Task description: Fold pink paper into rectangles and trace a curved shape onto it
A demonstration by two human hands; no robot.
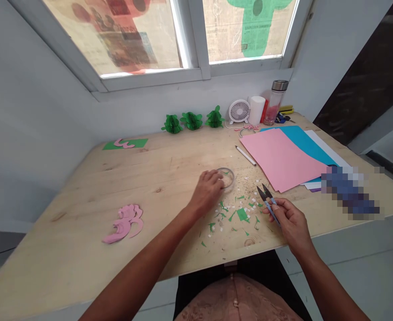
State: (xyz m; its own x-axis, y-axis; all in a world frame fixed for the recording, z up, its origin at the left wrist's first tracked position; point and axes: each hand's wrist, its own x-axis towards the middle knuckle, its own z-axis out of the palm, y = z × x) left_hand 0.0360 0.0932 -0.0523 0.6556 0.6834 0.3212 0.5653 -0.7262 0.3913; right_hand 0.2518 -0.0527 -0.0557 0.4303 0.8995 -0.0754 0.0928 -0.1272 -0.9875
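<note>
While the right hand (292, 220) pinches small snips (268, 201) near the table's (83, 196) front edge, their dark open blades point away and a bit left, handle toward the person. Green paper bits (236, 214) lie just left of them. Farther off, the left hand's (208, 189) fingers curl onto a clear tape roll (227, 178). Pink paper (280, 156) lies beyond.

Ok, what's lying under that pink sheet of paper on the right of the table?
Under the pink sheet a blue sheet sticks out, then a white one and a purple corner. How far they run beneath is covered.
</note>
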